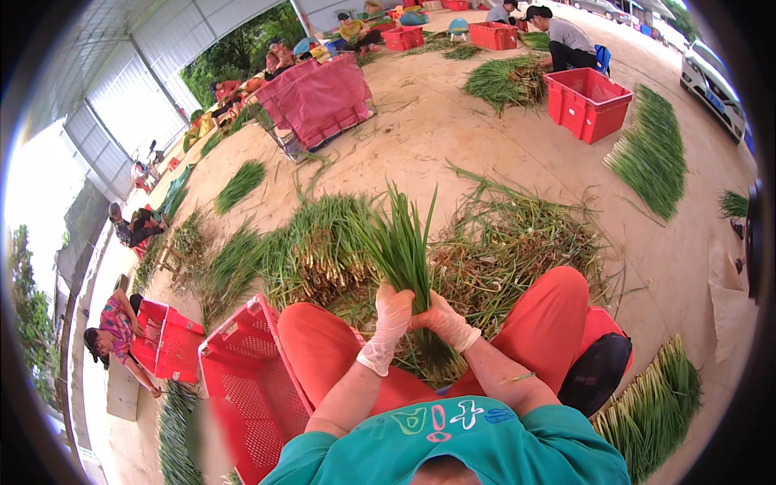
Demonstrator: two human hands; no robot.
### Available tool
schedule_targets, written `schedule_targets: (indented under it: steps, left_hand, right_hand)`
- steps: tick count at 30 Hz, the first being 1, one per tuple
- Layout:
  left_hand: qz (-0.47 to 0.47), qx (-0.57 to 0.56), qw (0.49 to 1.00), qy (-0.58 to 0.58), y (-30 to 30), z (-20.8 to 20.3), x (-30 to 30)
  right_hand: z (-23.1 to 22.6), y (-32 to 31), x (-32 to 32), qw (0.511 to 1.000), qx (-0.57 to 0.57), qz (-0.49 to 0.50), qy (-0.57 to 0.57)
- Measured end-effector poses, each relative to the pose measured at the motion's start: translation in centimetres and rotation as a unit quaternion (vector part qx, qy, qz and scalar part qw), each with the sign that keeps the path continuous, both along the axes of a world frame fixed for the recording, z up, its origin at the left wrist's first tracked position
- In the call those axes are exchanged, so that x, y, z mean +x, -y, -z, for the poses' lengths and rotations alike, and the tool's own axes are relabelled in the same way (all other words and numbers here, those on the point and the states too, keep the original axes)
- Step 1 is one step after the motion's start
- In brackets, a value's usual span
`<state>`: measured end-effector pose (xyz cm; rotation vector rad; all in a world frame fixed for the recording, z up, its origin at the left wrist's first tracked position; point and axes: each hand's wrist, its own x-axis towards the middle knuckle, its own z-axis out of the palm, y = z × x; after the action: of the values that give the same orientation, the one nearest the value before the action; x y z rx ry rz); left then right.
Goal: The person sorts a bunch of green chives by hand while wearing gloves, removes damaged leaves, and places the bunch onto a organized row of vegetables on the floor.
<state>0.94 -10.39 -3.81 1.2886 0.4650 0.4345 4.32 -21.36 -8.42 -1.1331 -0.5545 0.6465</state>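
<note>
Both gloved hands, left hand [391, 311] and right hand [443, 318], are wrapped tight round a bunch of green chives [404, 250]. Looks light and floppy, best gripped low near the stems.

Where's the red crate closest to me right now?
In the head view, the nearest red crate stands empty on the ground at your left, against your left knee, below the pile of green onions and left of your gloved left hand.
</note>
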Motion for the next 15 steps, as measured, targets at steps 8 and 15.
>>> schedule_targets:
  steps: [8,15]
  left_hand:
    - [0.089,-0.167,0.981,0.052,-0.9,-1.5,-1.0]
    - [0.047,0.145,0.987,0.054,-3.0,-4.1,-2.0]
  right_hand:
    - [-1.5,1.0,-0.1,1.0,0.003,-0.024,0.016]
    - [-3.0,1.7,-0.6,0.992,0.011,-0.023,-0.12]
